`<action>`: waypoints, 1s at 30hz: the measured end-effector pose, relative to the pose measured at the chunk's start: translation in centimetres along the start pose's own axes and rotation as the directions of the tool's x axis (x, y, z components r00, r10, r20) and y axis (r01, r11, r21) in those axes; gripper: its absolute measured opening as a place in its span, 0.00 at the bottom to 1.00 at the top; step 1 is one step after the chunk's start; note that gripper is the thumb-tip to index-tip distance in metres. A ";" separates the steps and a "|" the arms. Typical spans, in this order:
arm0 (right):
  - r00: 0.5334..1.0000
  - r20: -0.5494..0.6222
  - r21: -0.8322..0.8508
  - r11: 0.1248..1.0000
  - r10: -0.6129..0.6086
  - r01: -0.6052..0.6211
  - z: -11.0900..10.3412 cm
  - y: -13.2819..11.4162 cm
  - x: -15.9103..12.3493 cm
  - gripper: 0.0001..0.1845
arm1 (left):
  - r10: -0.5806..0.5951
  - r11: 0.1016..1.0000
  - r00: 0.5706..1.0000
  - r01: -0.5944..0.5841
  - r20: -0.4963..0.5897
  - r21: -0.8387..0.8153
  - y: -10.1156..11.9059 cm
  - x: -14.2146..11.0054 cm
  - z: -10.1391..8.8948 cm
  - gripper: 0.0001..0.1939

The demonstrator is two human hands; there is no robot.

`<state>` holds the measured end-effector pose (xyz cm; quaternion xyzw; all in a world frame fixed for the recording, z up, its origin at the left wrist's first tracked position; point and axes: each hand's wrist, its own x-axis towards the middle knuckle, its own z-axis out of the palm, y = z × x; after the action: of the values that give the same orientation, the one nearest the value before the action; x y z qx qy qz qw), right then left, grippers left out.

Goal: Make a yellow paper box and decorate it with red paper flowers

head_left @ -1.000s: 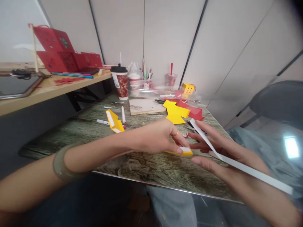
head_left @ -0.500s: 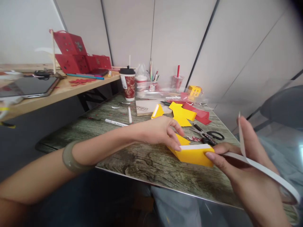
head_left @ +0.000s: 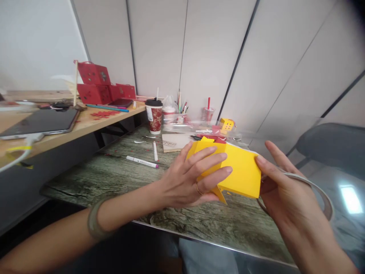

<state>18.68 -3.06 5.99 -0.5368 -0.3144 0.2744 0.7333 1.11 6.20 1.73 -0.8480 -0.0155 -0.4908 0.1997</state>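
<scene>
A folded piece of yellow card (head_left: 242,171) is held up over the near part of the table, between both hands. My left hand (head_left: 196,175) wraps its left side, with the fingers spread across the front and the thumb beneath. My right hand (head_left: 285,190) pinches the right edge between thumb and fingers. A roll of white double-sided tape (head_left: 326,198) hangs around my right hand. A white strip (head_left: 242,146) shows along the card's top edge. The scissors seen earlier are hidden behind the card.
White markers (head_left: 142,161) lie on the dark wood-grain table (head_left: 99,179). Behind stand a paper cup (head_left: 154,116), a pen holder (head_left: 182,117) and a small yellow box (head_left: 227,125). Red boxes (head_left: 95,93) and a tablet (head_left: 42,121) are on the left desk. A dark chair (head_left: 333,152) stands right.
The yellow card has been raised and turned, so a broad face now shows. My left hand has gone from touching its top edge to gripping its side. The loose tape end no longer shows.
</scene>
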 end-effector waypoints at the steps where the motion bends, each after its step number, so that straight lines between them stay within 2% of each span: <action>1: 1.000 0.013 0.009 1.000 0.012 -0.012 0.2 -0.1 -0.1 0.38 | -0.016 1.000 1.000 0.016 -0.017 0.004 0.0 0.2 0.1 0.28; 4: 0.998 0.049 0.018 0.999 0.046 -0.047 0.3 -0.2 0.0 0.38 | -0.145 0.980 0.989 0.145 0.011 -0.135 0.0 1.2 -0.5 0.32; 7: 0.991 0.082 0.045 0.993 0.106 -0.110 0.1 0.1 0.4 0.37 | -0.231 0.915 0.957 0.275 0.178 -0.294 0.0 2.3 -2.0 0.42; 10: 0.973 0.100 0.081 0.973 0.208 -0.216 0.1 0.4 0.6 0.34 | -0.254 0.881 0.878 0.382 0.405 -0.277 -0.1 3.0 -2.8 0.44; 12: 0.961 0.105 0.092 0.959 0.258 -0.267 0.1 0.6 0.7 0.31 | -0.291 0.865 0.825 0.443 0.485 -0.235 -0.5 3.1 -2.9 0.37; 15: 0.959 0.124 0.130 0.954 0.254 -0.270 0.0 0.9 0.9 0.27 | -0.403 0.814 0.783 0.543 0.473 -0.205 -1.1 3.3 -2.8 0.28; 17: 0.967 0.120 0.158 0.957 0.225 -0.243 0.0 1.0 0.9 0.28 | -0.451 0.798 0.787 0.567 0.420 -0.206 -1.3 3.6 -2.7 0.27; 19: 0.981 0.097 0.173 0.968 0.169 -0.184 0.3 1.0 0.7 0.29 | -0.435 0.820 0.820 0.532 0.372 -0.212 -1.3 4.0 -2.5 0.26; 21: 0.993 0.064 0.184 0.977 0.095 -0.106 0.9 0.9 0.3 0.27 | -0.360 0.865 0.878 0.440 0.315 -0.240 -1.2 4.1 -2.0 0.28; 23: 0.998 0.043 0.202 0.978 0.045 -0.053 1.6 0.8 0.0 0.25 | -0.207 0.920 0.951 0.269 0.228 -0.285 -0.9 4.0 -1.3 0.32; 25: 0.999 0.032 0.213 0.976 0.041 -0.047 2.0 0.8 -0.2 0.24 | -0.012 0.953 0.995 0.042 0.100 -0.300 -0.2 3.2 -0.7 0.33; 26: 0.999 0.026 0.209 0.977 0.036 -0.040 2.0 0.8 -0.3 0.24 | 0.084 0.954 0.996 -0.074 0.025 -0.290 0.4 2.6 -0.5 0.30; 28: 1.000 0.017 0.158 0.987 -0.005 0.002 1.7 0.8 -0.5 0.24 | 0.211 0.932 0.971 -0.234 -0.110 -0.278 2.1 1.0 -0.6 0.19; 29: 0.999 0.031 0.111 0.993 -0.041 0.037 1.4 0.8 -0.7 0.24 | 0.222 0.917 0.964 -0.257 -0.146 -0.305 3.1 0.2 -0.8 0.11; 30: 0.995 0.060 0.053 0.996 -0.079 0.076 0.9 0.8 -1.0 0.25 | 0.181 0.906 0.979 -0.202 -0.091 -0.372 4.3 -0.5 -1.1 0.05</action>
<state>17.29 -3.04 5.21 -0.4967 -0.3505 0.2700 0.7467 0.92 1.99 0.42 -0.8543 0.1682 -0.4853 0.0795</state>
